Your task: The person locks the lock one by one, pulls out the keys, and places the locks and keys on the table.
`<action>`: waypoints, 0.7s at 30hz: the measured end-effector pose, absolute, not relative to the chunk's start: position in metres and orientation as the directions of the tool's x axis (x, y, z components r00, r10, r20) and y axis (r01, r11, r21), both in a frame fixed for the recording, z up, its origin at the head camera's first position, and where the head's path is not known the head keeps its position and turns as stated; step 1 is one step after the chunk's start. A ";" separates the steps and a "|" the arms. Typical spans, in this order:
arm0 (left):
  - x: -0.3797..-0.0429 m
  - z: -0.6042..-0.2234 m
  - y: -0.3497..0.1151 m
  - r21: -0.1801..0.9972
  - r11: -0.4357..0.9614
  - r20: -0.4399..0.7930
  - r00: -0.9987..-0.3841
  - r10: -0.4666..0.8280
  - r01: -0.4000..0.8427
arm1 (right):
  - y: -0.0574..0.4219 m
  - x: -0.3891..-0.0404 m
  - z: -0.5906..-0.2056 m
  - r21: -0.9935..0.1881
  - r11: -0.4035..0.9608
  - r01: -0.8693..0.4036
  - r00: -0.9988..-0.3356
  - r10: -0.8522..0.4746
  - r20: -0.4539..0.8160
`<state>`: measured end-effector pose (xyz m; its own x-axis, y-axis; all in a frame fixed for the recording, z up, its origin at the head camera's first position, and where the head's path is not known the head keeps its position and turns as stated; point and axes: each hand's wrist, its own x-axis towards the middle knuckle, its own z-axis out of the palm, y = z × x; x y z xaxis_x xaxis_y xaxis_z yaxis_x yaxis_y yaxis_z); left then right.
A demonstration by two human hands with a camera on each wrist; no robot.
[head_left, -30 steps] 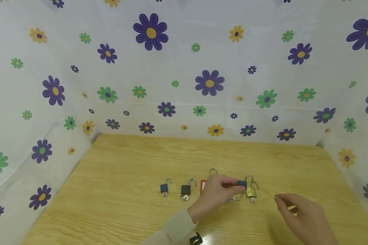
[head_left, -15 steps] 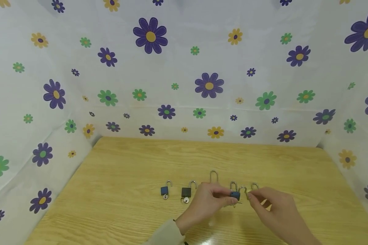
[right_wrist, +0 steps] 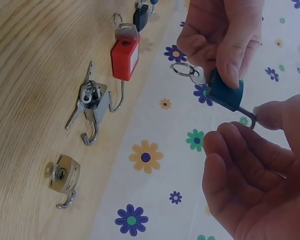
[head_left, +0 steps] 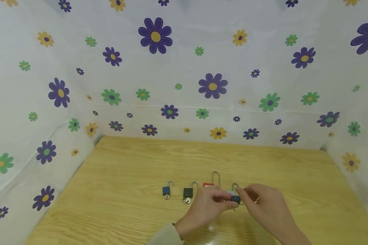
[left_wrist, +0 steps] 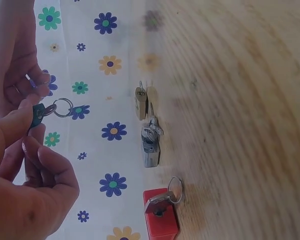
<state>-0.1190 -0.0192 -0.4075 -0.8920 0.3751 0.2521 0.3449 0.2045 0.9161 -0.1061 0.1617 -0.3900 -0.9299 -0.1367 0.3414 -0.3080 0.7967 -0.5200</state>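
Above the table, my left hand (head_left: 207, 207) pinches the body of a dark blue padlock (head_left: 235, 199) between thumb and fingers. A key (right_wrist: 198, 76) with a ring hangs from the bottom of this padlock. My right hand (right_wrist: 270, 170) has its thumb and fingertips on the padlock's metal shackle (right_wrist: 252, 119), which is swung up. On the table under the hands lie a silver padlock (right_wrist: 95, 97) with keys and a brass padlock (right_wrist: 65, 174). In the head view the right hand covers the brass one.
Left of the hands, a small blue padlock (head_left: 166, 190), a black padlock (head_left: 188, 193) and a red padlock (head_left: 208, 185) lie in a row, their shackles raised. The wooden table (head_left: 125, 163) is enclosed by a white flowered cloth (head_left: 178, 61).
The left hand has brought the blue padlock down and slightly left, nearer to the person. The right hand has come in from the right and taken hold of its shackle.
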 end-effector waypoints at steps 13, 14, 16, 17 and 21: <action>-0.120 -0.408 -0.019 0.947 0.141 0.217 -0.898 0.383 0.289 | 0.167 -0.111 -0.395 -0.490 0.651 -0.580 -0.793 -0.312 0.523; -0.120 -0.409 -0.019 0.951 0.129 0.213 -0.898 0.385 0.281 | 0.168 -0.111 -0.395 -0.488 0.641 -0.592 -0.784 -0.320 0.532; -0.121 -0.411 -0.018 0.958 0.113 0.204 -0.899 0.387 0.265 | 0.168 -0.110 -0.396 -0.487 0.627 -0.608 -0.772 -0.324 0.547; -0.122 -0.413 -0.018 0.960 0.103 0.202 -0.899 0.389 0.260 | 0.168 -0.110 -0.395 -0.485 0.620 -0.617 -0.765 -0.326 0.556; -0.126 -0.426 -0.017 0.962 0.063 0.218 -0.889 0.402 0.264 | 0.170 -0.110 -0.395 -0.455 0.602 -0.656 -0.728 -0.345 0.592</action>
<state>-0.1265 -0.0165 -0.4257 -0.8895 0.4016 0.2181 0.2644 0.0631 0.9623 -0.1103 0.1696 -0.3952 -0.7282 -0.3451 0.5922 -0.6557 0.6024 -0.4552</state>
